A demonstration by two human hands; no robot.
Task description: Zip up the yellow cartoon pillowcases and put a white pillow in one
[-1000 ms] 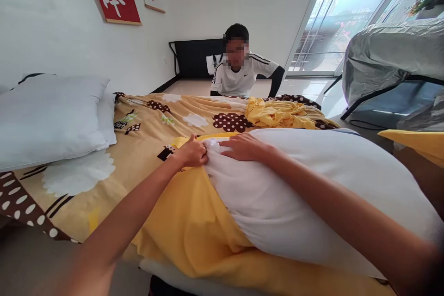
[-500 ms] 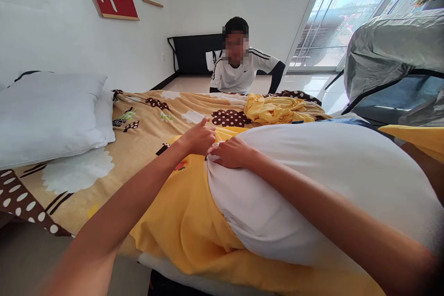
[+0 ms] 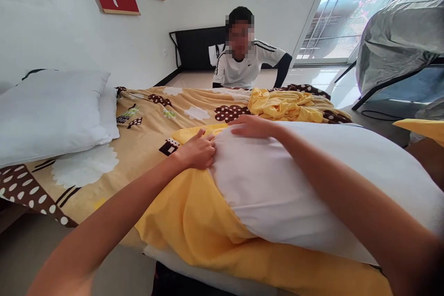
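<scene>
A plump white pillow lies in front of me, its left end inside a yellow pillowcase. My left hand is closed at the pillowcase's opening, fingers curled over the edge of the cloth where it meets the white. Flat on top of the pillow, near its far left part, rests my right hand, fingers stretched out and holding nothing. Both pillow and pillowcase lie on a tan patterned blanket. How far the pillow reaches into the case is hidden.
Two white pillows are stacked at the left. A crumpled yellow cloth lies on the blanket's far side. Beyond the bed sits a person in a white shirt. A plastic-covered object stands at the right, near the glass door.
My right hand has let go of the pillowcase edge and moved away and right, flattening onto the pillow. My left hand keeps its grip, slightly lower. The view has shifted a little.
</scene>
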